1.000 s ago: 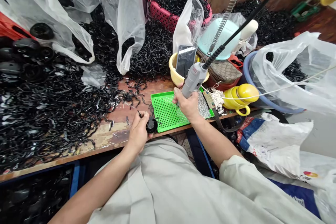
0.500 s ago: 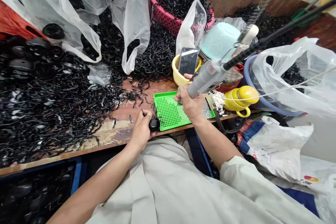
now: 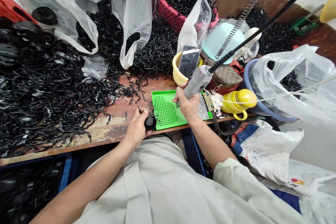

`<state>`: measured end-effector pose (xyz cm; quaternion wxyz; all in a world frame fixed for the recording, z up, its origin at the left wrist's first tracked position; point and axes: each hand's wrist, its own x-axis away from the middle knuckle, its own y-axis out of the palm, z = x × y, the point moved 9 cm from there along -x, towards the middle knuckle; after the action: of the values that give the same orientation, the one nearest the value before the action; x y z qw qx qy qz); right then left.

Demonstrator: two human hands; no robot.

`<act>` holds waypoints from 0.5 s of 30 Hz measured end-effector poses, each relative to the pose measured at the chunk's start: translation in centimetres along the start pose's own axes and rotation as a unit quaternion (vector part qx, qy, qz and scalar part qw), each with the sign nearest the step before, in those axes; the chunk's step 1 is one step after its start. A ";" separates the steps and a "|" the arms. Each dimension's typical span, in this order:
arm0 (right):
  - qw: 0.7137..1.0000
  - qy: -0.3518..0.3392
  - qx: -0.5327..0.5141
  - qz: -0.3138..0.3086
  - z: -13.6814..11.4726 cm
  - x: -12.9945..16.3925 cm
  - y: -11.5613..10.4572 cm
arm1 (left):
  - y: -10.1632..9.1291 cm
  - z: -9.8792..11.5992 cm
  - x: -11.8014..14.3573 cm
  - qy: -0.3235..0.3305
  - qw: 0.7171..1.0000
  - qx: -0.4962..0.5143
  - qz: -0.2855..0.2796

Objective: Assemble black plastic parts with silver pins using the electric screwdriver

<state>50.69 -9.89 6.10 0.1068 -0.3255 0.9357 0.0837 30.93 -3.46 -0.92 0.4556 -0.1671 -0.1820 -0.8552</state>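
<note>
The left hand [image 3: 136,127] is closed on a black wheel [image 3: 150,122] by the green tray [image 3: 165,112]. The right hand [image 3: 187,104] grips a grey tool [image 3: 196,81] over the tray.

yellow mug [image 3: 240,99], phone [image 3: 189,62] in bowl, red basket [image 3: 170,13]

Even, bright overhead light fell on my bench, with soft shadows. The phone screen [image 3: 189,60] and plastic bags [image 3: 132,14] glared, and my wide lens bent the edges.
</note>
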 end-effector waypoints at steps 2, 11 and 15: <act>1.000 0.000 0.006 -0.001 0.0 0.0 -0.1 | 0.0 0.1 0.1 0.003 1.000 -0.002 0.000; 1.000 -0.024 0.014 0.000 -0.2 0.4 -0.2 | 0.0 0.3 0.1 0.004 1.000 0.012 0.015; 0.999 -0.032 0.019 -0.003 -0.6 0.3 -0.2 | -0.2 0.2 0.2 -0.001 0.999 0.015 0.030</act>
<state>50.50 -10.42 6.55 0.1428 -0.3234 0.9323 0.0761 30.68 -3.41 -0.73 0.4831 -0.1663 -0.1901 -0.8383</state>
